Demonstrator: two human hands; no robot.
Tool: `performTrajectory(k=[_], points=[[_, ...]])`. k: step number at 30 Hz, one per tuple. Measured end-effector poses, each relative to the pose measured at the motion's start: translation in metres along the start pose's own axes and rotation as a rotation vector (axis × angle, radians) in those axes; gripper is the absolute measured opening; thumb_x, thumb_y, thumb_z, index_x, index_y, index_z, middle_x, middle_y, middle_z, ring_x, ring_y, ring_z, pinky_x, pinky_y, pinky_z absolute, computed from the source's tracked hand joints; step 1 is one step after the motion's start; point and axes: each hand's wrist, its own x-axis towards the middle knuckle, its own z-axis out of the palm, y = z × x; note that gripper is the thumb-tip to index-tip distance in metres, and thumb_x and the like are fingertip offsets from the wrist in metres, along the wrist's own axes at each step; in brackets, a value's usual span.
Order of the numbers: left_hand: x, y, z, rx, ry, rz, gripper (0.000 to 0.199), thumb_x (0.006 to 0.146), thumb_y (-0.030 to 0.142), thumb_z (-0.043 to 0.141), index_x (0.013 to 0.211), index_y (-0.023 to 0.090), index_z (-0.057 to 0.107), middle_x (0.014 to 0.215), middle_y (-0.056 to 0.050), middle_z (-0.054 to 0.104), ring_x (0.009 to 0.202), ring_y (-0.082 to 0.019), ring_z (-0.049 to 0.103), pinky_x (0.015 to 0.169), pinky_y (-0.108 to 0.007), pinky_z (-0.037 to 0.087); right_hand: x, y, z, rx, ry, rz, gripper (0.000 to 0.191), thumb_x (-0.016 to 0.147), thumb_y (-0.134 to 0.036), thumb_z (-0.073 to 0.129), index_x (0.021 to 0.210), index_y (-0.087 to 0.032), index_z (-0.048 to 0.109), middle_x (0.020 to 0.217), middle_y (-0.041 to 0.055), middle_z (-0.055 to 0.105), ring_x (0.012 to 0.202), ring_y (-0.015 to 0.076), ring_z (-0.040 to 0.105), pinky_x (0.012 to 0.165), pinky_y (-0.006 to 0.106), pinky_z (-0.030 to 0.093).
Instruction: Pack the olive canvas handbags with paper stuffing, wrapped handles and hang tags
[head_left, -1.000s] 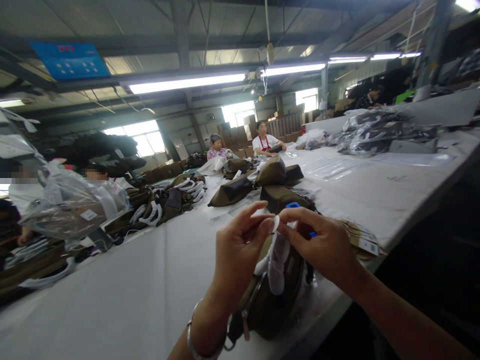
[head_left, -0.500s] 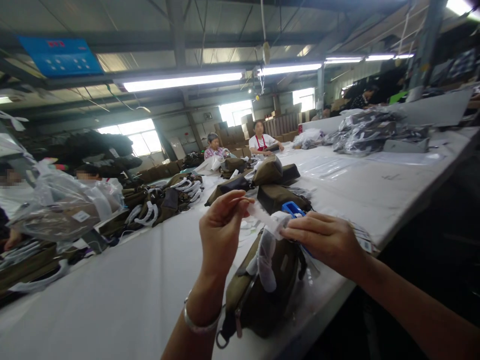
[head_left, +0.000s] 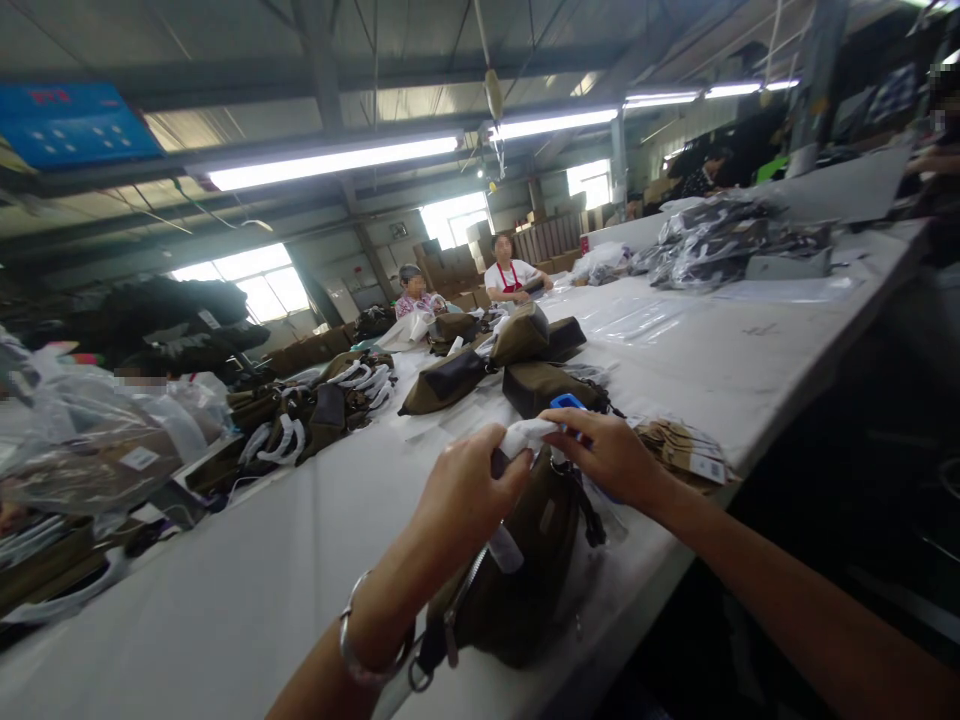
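An olive-green bag [head_left: 525,590] with a zipper and a metal ring lies at the table's near edge. Its handle [head_left: 529,432] is covered in white wrapping. My left hand [head_left: 469,490], with a silver bangle at the wrist, grips the wrapped handle from the left. The fingers of my right hand [head_left: 600,450] pinch the wrapping at the handle's right end. Beside those fingers a blue object [head_left: 568,402] shows, partly hidden by my right hand. A strip of white material [head_left: 505,550] hangs against the bag's front.
More olive bags [head_left: 517,335] lie beyond my hands. Bags with white-wrapped handles [head_left: 322,405] are piled at the left, near a large clear plastic bag [head_left: 112,440]. Brown tags [head_left: 679,450] lie to the right on the white table [head_left: 300,560]. People work at the far side.
My left hand has come down from above onto the wrapped handle. The loose white strip between my hands now lies around the handle. The view has shifted, showing the brown tags more fully.
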Motion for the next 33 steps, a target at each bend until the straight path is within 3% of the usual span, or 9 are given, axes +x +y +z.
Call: performTrajectory(k=[3,6,12,17,19,22,26,29,33], points=[[0.005,-0.002,-0.004,0.494,0.151,0.009,0.019,0.099,0.033,0.054,0.093,0.020,0.066,0.079,-0.007,0.073,0.067,-0.026,0.070,0.052,-0.029,0.037,0.008,-0.008,0.002,0.000,0.053,0.015,0.031,0.098,-0.042,0.058,0.113,-0.019,0.074,0.096,0.0065,0.078,0.080,0.0197,0.072,0.079,0.029,0.055],[0.012,-0.016,0.002,0.666,0.274,0.098,0.021,0.103,0.033,0.049,0.108,0.023,0.066,0.088,-0.007,0.073,0.076,-0.026,0.072,0.057,-0.029,0.041,0.009,-0.011,0.007,0.032,0.099,0.061,0.031,0.096,-0.043,0.062,0.112,-0.020,0.075,0.092,0.0050,0.078,0.075,0.0180,0.071,0.075,0.028,0.054],[0.016,-0.071,0.030,0.504,0.438,0.120,0.033,0.103,0.033,0.049,0.131,0.018,0.060,0.113,-0.013,0.074,0.103,-0.028,0.071,0.089,-0.035,0.052,-0.030,0.004,0.019,0.277,0.041,0.185,0.041,0.092,-0.031,0.066,0.133,-0.024,0.064,0.119,0.0053,0.074,0.084,0.0174,0.073,0.079,0.031,0.059],[-0.018,-0.088,0.055,0.354,0.861,0.199,0.041,0.097,0.016,0.058,0.138,0.022,0.060,0.153,-0.017,0.050,0.148,-0.035,0.038,0.120,-0.057,0.031,-0.100,0.018,0.042,0.214,0.162,0.398,0.024,0.091,-0.042,0.067,0.105,-0.023,0.071,0.102,0.0061,0.076,0.088,0.0231,0.074,0.086,0.038,0.060],[-0.039,-0.083,0.075,0.304,0.957,0.316,0.043,0.090,0.010,0.066,0.129,0.027,0.066,0.143,-0.013,0.060,0.142,-0.033,0.048,0.117,-0.055,0.038,-0.121,0.017,0.056,0.226,0.149,0.472,0.029,0.089,-0.046,0.069,0.105,-0.022,0.069,0.104,0.0074,0.075,0.087,0.0246,0.074,0.083,0.040,0.061],[-0.069,-0.069,0.114,0.035,0.831,0.401,0.043,0.088,0.007,0.068,0.126,0.026,0.066,0.114,-0.008,0.075,0.109,-0.024,0.071,0.097,-0.037,0.058,-0.133,0.013,0.072,0.298,0.165,0.556,0.037,0.087,-0.047,0.071,0.112,-0.022,0.064,0.111,0.0098,0.073,0.091,0.0268,0.074,0.083,0.042,0.062],[-0.090,-0.048,0.151,-0.208,0.522,0.024,0.033,0.095,0.026,0.064,0.128,0.021,0.062,0.115,-0.011,0.075,0.103,-0.025,0.075,0.088,-0.038,0.063,-0.127,0.008,0.080,0.430,0.120,0.601,0.031,0.089,-0.041,0.067,0.113,-0.021,0.061,0.106,0.0084,0.075,0.097,0.0261,0.074,0.085,0.039,0.062],[-0.091,-0.039,0.155,-0.290,0.401,-0.145,0.046,0.096,0.033,0.064,0.139,0.020,0.054,0.122,-0.012,0.073,0.110,-0.027,0.073,0.092,-0.042,0.062,-0.125,-0.003,0.083,0.446,0.041,0.561,0.025,0.093,-0.037,0.062,0.112,-0.021,0.067,0.105,0.0083,0.076,0.096,0.0254,0.074,0.086,0.039,0.061],[-0.084,-0.040,0.146,-0.344,0.367,-0.170,0.051,0.094,0.034,0.064,0.142,0.023,0.053,0.132,-0.012,0.069,0.120,-0.029,0.068,0.099,-0.045,0.058,-0.129,-0.024,0.088,0.427,-0.011,0.362,0.032,0.096,-0.028,0.054,0.124,-0.022,0.068,0.123,0.0118,0.072,0.117,0.0286,0.067,0.104,0.044,0.053]])
